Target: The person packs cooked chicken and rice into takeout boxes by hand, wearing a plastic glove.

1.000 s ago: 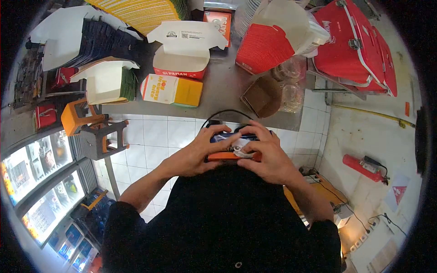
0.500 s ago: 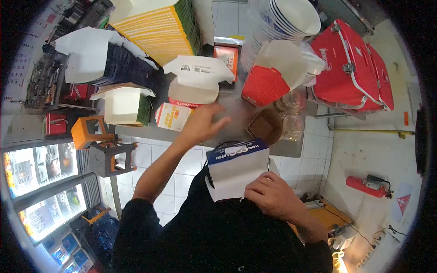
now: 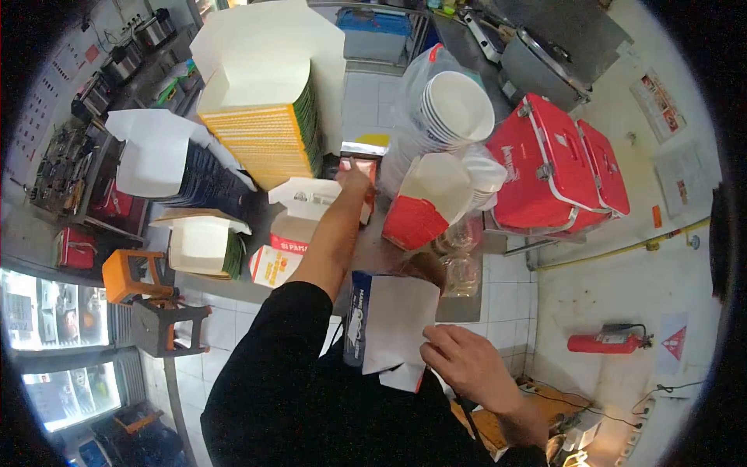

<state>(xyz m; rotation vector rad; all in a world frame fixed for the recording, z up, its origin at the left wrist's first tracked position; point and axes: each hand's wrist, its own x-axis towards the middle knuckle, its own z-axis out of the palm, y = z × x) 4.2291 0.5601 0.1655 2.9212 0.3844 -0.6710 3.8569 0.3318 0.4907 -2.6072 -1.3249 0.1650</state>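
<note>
My right hand (image 3: 469, 364) pinches the right edge of a blue-and-white paper food box (image 3: 401, 319), held tilted against my front with a flap hanging loose. My left hand (image 3: 355, 179) reaches far over the table, its fingers stretched onto a small orange-red box (image 3: 366, 167) at the back; the forearm crosses in front of other cartons. Just left of that arm sits an open white carton with a red front (image 3: 289, 233). Nearer me lies a small white and red box with yellow lettering (image 3: 272, 266).
Tall stacks of yellow-edged cartons (image 3: 261, 148), dark blue cartons (image 3: 206, 171) and green cartons (image 3: 206, 245) line the left. Right of my arm stand red cartons (image 3: 416, 222), white tubs (image 3: 459, 109), clear plastic cups (image 3: 461, 274) and a red cooler bag (image 3: 537, 175). Stools (image 3: 171, 323) stand lower left.
My left hand has moved forward from beside the white cartons to the orange-red box. The blue-and-white box has turned in my right hand, its blue side now facing left. The view has tilted up.
</note>
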